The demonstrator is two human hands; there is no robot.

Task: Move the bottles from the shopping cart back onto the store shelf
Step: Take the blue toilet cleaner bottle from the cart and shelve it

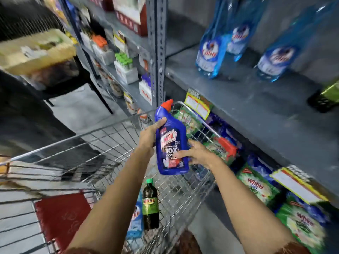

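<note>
above cart [102, 142], upright bottle [171, 143], cap-up

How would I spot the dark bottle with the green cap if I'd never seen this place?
Find the wire shopping cart beside the grey shelf. Look low inside it, beneath the two hands holding up a blue bottle. The dark bottle stands there, with a green cap and yellow-lettered green label, next to a pale blue bottle.

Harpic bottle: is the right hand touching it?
Touching. Head view shows the right hand gripping the Harpic bottle's lower edge, fingers across its label.
</note>
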